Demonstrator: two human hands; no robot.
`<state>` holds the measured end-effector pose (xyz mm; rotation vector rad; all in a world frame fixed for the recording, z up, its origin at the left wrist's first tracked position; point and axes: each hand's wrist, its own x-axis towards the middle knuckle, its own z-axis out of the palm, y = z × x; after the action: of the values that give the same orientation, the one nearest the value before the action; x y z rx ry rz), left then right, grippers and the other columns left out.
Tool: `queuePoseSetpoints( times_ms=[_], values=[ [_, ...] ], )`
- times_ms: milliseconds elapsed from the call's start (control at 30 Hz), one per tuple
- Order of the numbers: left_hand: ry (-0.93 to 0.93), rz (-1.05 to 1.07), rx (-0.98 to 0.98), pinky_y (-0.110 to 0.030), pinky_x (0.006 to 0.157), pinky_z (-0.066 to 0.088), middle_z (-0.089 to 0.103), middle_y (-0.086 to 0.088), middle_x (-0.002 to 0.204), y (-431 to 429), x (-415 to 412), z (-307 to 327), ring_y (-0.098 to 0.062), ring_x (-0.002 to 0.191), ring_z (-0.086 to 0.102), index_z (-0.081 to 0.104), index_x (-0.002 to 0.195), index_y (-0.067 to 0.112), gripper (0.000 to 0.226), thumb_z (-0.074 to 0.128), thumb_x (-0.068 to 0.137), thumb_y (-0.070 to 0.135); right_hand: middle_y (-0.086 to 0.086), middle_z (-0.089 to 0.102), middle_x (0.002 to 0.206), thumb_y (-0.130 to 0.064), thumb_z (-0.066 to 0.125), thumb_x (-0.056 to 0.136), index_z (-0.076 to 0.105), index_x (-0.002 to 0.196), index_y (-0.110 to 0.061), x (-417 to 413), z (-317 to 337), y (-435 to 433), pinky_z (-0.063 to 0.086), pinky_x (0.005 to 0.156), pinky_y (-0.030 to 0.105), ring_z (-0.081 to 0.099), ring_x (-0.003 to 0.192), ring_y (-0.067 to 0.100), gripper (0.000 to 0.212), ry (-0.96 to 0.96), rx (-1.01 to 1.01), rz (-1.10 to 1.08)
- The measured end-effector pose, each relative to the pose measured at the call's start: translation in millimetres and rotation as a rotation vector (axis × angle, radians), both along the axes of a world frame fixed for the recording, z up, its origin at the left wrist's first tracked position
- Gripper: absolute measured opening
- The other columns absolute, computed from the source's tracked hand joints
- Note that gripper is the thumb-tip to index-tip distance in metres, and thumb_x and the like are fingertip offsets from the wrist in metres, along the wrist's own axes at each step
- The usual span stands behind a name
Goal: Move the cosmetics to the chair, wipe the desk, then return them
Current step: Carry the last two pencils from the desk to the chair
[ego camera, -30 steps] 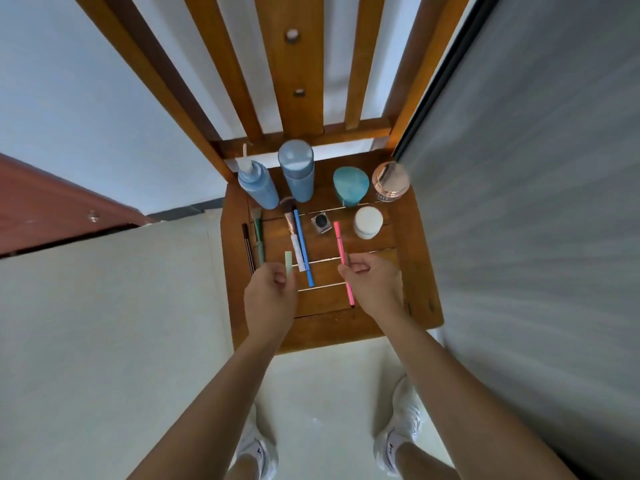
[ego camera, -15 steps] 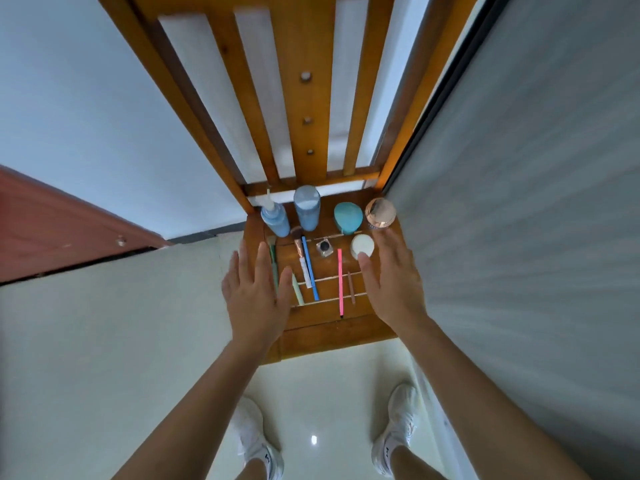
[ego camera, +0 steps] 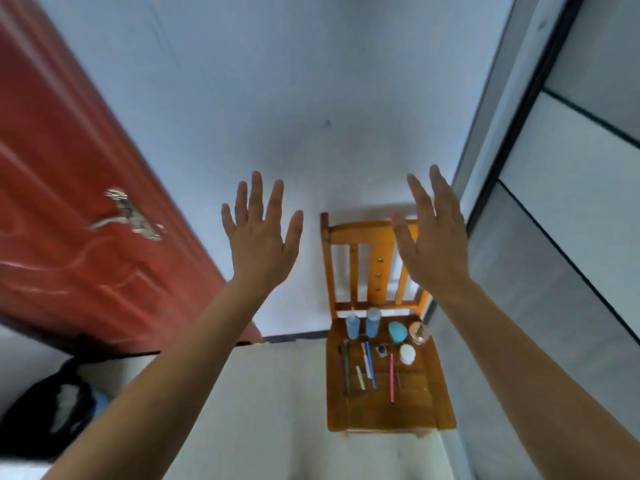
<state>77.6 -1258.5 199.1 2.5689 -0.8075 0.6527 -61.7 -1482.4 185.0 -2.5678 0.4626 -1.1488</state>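
Note:
The wooden chair (ego camera: 381,415) stands against the wall with the cosmetics on its seat. At the back of the seat are two blue bottles (ego camera: 362,325), a teal sponge (ego camera: 397,331) and a round glass jar (ego camera: 419,333). In front of them lie a white jar (ego camera: 407,354), a small dark pot (ego camera: 382,349), a pink pencil (ego camera: 392,377), a blue pencil (ego camera: 370,365), a pale green stick (ego camera: 360,377) and dark pencils (ego camera: 343,367). My left hand (ego camera: 260,233) and my right hand (ego camera: 431,233) are raised high above the chair, fingers spread, holding nothing.
A red door (ego camera: 69,202) with a metal handle (ego camera: 126,216) stands open at the left. A black bag (ego camera: 45,407) lies on the floor at the lower left. A grey panelled wall (ego camera: 571,237) runs along the right, close to the chair.
Both hands let go of the green stick and pink pencil, opened, and rose away from the seat. The view pulled back and up, so the chair now looks small and far.

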Motion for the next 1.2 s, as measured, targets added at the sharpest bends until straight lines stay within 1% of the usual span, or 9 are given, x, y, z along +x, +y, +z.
queuePoseSetpoints(
  times_ms=[100,233,333,433,600,700,900,1033,1200],
  values=[
    [-0.112,0.108,-0.026,-0.063,0.116,0.018,0.021,-0.011,0.164,55.6,-21.1,42.1,-0.035,0.151,0.018,0.033,0.153,0.022,0.059,0.03,0.103,0.053,0.013,0.023,0.165,-0.046,0.04,0.106,0.038,0.155,-0.018,14.0,33.1,32.1,0.026,0.121,0.046,0.024,0.152,0.031,0.056,-0.065,-0.013,0.105],
    [-0.081,0.394,-0.042,-0.062,0.117,0.018,0.021,-0.012,0.164,156.1,-100.3,34.2,-0.034,0.151,0.018,0.036,0.153,0.019,0.06,0.034,0.101,0.05,0.008,0.018,0.168,-0.05,0.034,0.106,0.032,0.156,-0.022,37.0,37.3,115.2,0.02,0.123,0.043,0.016,0.154,0.027,0.058,-0.037,0.073,0.421],
    [0.004,0.666,-0.013,-0.063,0.117,0.019,0.024,-0.014,0.162,238.9,-181.5,19.4,-0.037,0.15,0.021,0.039,0.152,0.015,0.065,0.031,0.099,0.052,0.017,0.029,0.163,-0.043,0.045,0.105,0.043,0.152,-0.013,38.0,29.9,214.6,0.03,0.12,0.045,0.029,0.15,0.033,0.055,-0.083,0.051,0.707],
    [0.041,0.935,-0.036,-0.06,0.118,0.019,0.025,-0.015,0.162,318.6,-259.4,21.5,-0.037,0.15,0.021,0.041,0.151,0.014,0.068,0.028,0.097,0.054,0.018,0.032,0.161,-0.042,0.049,0.104,0.046,0.15,-0.013,21.8,27.8,324.1,0.031,0.12,0.044,0.032,0.149,0.034,0.055,-0.103,0.028,0.964],
    [-0.044,1.296,-0.119,-0.06,0.117,0.021,0.029,-0.015,0.16,437.9,-396.8,16.3,-0.036,0.148,0.025,0.044,0.149,0.013,0.063,0.035,0.097,0.049,0.016,0.029,0.162,-0.047,0.046,0.103,0.043,0.152,-0.017,-42.2,25.8,502.0,0.03,0.119,0.043,0.032,0.148,0.034,0.057,-0.088,-0.052,1.343],
    [-0.024,1.464,-0.176,-0.061,0.115,0.023,0.03,-0.015,0.16,498.6,-466.2,-0.3,-0.036,0.148,0.026,0.044,0.148,0.013,0.065,0.034,0.096,0.05,0.015,0.028,0.163,-0.048,0.043,0.103,0.042,0.152,-0.017,-91.4,14.7,604.0,0.032,0.118,0.045,0.032,0.147,0.035,0.058,-0.04,-0.106,1.514],
    [-0.013,1.594,-0.209,-0.063,0.114,0.024,0.032,-0.015,0.159,601.0,-539.4,-6.6,-0.037,0.147,0.028,0.046,0.147,0.012,0.065,0.033,0.096,0.051,0.016,0.03,0.162,-0.049,0.044,0.102,0.044,0.151,-0.016,-168.9,0.1,748.6,0.035,0.116,0.051,0.031,0.148,0.035,0.059,0.041,-0.111,1.74],
    [-0.02,1.612,-0.192,-0.062,0.115,0.023,0.028,-0.013,0.161,668.5,-551.5,-0.6,-0.034,0.149,0.024,0.041,0.15,0.016,0.063,0.032,0.098,0.051,0.015,0.03,0.162,-0.049,0.046,0.101,0.043,0.151,-0.017,-183.5,-1.6,807.2,0.036,0.115,0.052,0.032,0.148,0.034,0.06,0.11,-0.068,1.749],
    [0.034,1.607,-0.215,-0.059,0.119,0.019,0.023,-0.01,0.163,731.0,-532.8,-15.6,-0.031,0.151,0.019,0.038,0.151,0.018,0.065,0.029,0.098,0.053,0.013,0.03,0.163,-0.05,0.044,0.1,0.042,0.151,-0.016,-159.4,-14.3,862.0,0.034,0.118,0.047,0.031,0.149,0.03,0.062,0.18,-0.045,1.695]
  ],
)
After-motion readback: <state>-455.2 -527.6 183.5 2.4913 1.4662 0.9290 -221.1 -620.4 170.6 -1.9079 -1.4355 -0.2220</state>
